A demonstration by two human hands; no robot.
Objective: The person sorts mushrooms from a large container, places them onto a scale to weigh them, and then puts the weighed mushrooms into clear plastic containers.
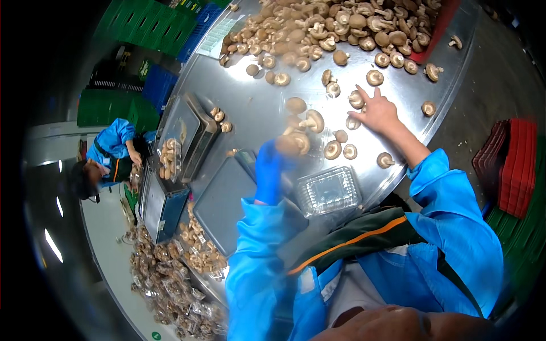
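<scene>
My left hand (271, 170), in a blue glove, is blurred at the near side of a clear plastic tray (322, 147). Its fingers are around a blurred brown mushroom (286, 145). Several shiitake mushrooms (315, 121) lie in or over that tray, some stem up. My bare right hand (369, 106) reaches over the metal table with its fingers spread. One mushroom (356, 99) is by its fingertips and another (353, 123) is under its thumb. Loose mushrooms (332, 150) are scattered between the tray and my right forearm. An empty clear clamshell tray (328, 191) stands close to my body.
A large mushroom heap (341, 21) covers the far table beside a red crate edge (439, 32). Scales (200, 138) stand left, one bearing a filled pack (169, 160). A grey platform (224, 204) is near my left sleeve. Packed mushrooms (170, 281) lie lower left. A co-worker (113, 149) stands beyond.
</scene>
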